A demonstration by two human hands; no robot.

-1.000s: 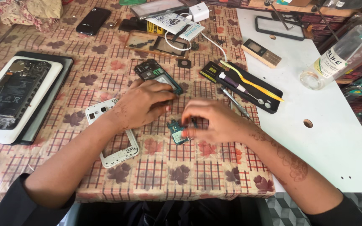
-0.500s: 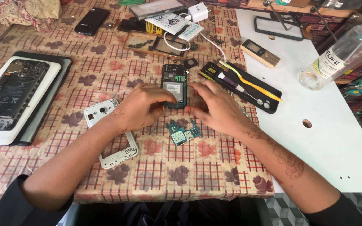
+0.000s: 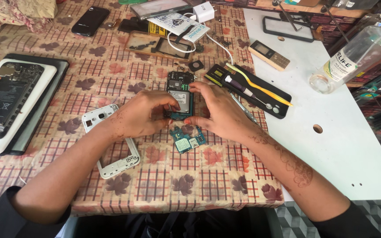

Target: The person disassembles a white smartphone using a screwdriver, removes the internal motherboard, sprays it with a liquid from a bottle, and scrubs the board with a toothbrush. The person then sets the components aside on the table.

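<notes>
A small opened phone body (image 3: 180, 90) lies upright on the patterned tablecloth, its dark insides and a grey panel showing. My left hand (image 3: 143, 115) grips its lower left side. My right hand (image 3: 220, 110) holds its right edge and lower corner with thumb and fingers. Just below the hands lies a teal circuit board (image 3: 186, 139), untouched. A white phone frame (image 3: 111, 143) rests partly under my left wrist.
A black tool tray (image 3: 248, 88) with a yellow toothbrush and a screwdriver sits right of my hands. A large opened tablet (image 3: 9, 99) lies at the left. A clear bottle (image 3: 353, 53), a small bar phone (image 3: 269, 54), a black phone (image 3: 90, 20) and cables lie farther back.
My hands left the teal board on the cloth, and the phone body, which lay tilted a second ago, now stands straight between both hands.
</notes>
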